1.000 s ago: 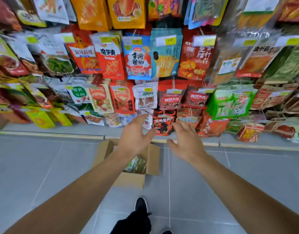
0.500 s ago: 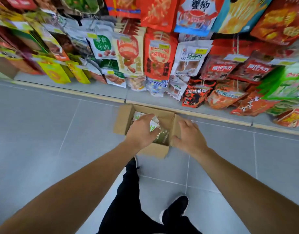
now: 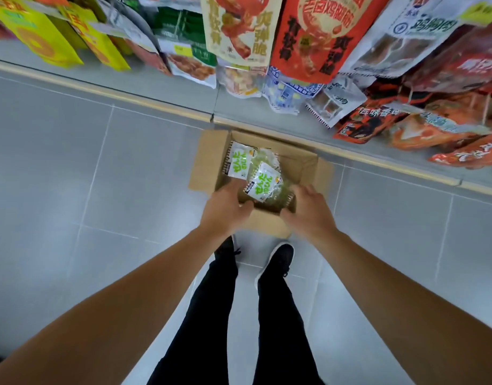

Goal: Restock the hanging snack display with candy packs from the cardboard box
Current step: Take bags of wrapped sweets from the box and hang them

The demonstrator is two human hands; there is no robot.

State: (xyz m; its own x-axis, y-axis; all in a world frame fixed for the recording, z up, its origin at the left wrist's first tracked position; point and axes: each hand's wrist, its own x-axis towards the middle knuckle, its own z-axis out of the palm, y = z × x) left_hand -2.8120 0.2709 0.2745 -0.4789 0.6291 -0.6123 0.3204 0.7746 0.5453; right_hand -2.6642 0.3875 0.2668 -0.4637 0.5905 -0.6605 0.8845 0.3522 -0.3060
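Nearest, left hand (image 3: 225, 208) and right hand (image 3: 308, 211) apart, reaching into the cardboard box (image 3: 208, 159) on the floor; grip impossible to tell. Inside, candy packs (image 3: 263, 183) unlifted. Farther, hanging snack display (image 3: 308, 37); restocking apparently still ahead.

Green-lettered white candy packs (image 3: 263, 183), brown box (image 3: 208, 159)
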